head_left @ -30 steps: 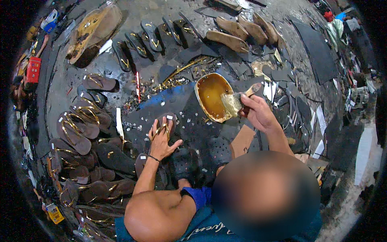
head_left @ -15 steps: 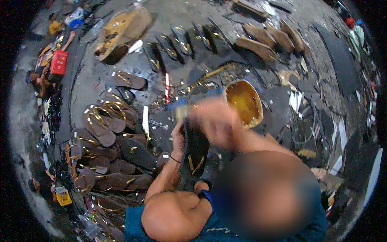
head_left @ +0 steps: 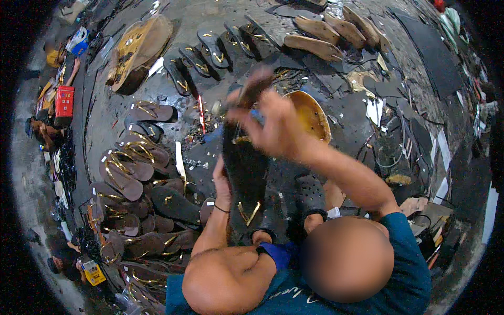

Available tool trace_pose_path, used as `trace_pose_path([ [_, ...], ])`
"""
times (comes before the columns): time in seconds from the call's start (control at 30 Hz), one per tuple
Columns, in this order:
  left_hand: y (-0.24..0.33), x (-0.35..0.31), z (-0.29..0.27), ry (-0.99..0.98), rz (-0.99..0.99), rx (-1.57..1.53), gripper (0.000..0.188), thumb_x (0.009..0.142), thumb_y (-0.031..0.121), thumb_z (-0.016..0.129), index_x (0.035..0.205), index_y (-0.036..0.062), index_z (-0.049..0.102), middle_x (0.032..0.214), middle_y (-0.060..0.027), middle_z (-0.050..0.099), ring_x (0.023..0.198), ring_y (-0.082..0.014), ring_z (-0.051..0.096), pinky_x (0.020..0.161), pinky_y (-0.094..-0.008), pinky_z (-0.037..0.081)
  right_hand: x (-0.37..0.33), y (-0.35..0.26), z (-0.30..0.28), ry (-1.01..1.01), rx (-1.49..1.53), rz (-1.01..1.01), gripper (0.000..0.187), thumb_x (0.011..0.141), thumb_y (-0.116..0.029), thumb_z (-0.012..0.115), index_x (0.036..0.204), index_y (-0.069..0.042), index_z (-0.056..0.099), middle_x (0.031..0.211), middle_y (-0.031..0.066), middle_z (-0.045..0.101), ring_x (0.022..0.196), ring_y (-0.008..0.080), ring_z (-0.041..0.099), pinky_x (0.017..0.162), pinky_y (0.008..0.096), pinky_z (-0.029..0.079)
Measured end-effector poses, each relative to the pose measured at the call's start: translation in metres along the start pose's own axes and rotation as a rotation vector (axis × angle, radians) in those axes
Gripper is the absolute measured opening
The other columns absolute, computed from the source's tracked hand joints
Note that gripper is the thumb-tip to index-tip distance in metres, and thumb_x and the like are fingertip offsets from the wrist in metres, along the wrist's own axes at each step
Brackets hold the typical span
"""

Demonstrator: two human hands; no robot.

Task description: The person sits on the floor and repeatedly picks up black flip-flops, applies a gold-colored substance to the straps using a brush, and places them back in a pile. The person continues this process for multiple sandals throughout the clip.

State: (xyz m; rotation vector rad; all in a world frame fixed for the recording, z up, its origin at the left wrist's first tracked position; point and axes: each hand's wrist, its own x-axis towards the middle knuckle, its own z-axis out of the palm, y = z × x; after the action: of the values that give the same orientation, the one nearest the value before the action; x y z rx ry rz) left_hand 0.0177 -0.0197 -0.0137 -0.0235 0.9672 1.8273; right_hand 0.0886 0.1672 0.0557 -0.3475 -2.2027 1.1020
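My left hand [head_left: 222, 184] grips the left edge of a long dark sandal sole [head_left: 245, 168], which is held up in front of my knees. Gold strap ends show at the sole's near end. My right hand [head_left: 275, 123] is over the sole's far end, fingers bent around a dark brown thing [head_left: 257, 86] smeared by motion; its kind cannot be made out. Just right of that hand stands a tub [head_left: 326, 125] of amber, glue-like liquid, partly hidden by my wrist and forearm.
Brown sandals with gold straps [head_left: 123, 173] crowd the left side. A row of dark sandals [head_left: 212, 50] lies at the far side, near wooden foot forms [head_left: 312, 47]. Dark sheet material [head_left: 425, 52] and scraps spread right. People sit at far left beside a red box [head_left: 64, 104].
My right hand has moved up and away, and the brown thing now shows above it. The sole's surface is less covered. My view has shifted slightly, uncovering my right foot.
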Motion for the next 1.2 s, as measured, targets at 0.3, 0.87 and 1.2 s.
trace_pose_path([
  [0.3,0.014,-0.002,-0.029,-0.008,0.078,-0.130,0.069,0.093,0.051,0.033,0.141,0.0021,0.037,0.142,-0.0221,0.042,0.126,-0.0395,0.046,0.105,-0.0515,0.039,-0.002,0.025,-0.006,0.044,0.142,0.073,0.018,0.083,-0.010,0.066,0.100,-0.006,0.065,0.095,0.0136,0.068,0.090,0.0288,0.066,0.078,0.0393,0.052],
  [0.87,-0.020,-0.137,-0.130,0.633,-0.164,0.012,0.050,0.098,0.038,0.034,0.121,-0.0014,0.055,0.112,-0.0171,0.063,0.098,-0.0293,0.064,0.086,-0.0427,0.052,-0.076,0.054,-0.075,0.238,-0.401,0.326,0.027,0.085,-0.023,0.067,0.097,0.002,0.065,0.084,0.0197,0.067,0.076,0.0371,0.065,0.071,0.0445,0.051],
  [1.2,0.013,-0.044,-0.073,0.315,-0.125,-0.114,0.049,0.099,0.038,0.034,0.118,-0.0005,0.057,0.106,-0.0159,0.066,0.091,-0.0282,0.066,0.081,-0.0415,0.054,-0.109,0.021,-0.114,-0.066,0.583,0.950,0.029,0.089,-0.026,0.068,0.102,0.000,0.064,0.096,0.0056,0.067,0.077,0.0136,0.064,0.063,0.0282,0.051],
])
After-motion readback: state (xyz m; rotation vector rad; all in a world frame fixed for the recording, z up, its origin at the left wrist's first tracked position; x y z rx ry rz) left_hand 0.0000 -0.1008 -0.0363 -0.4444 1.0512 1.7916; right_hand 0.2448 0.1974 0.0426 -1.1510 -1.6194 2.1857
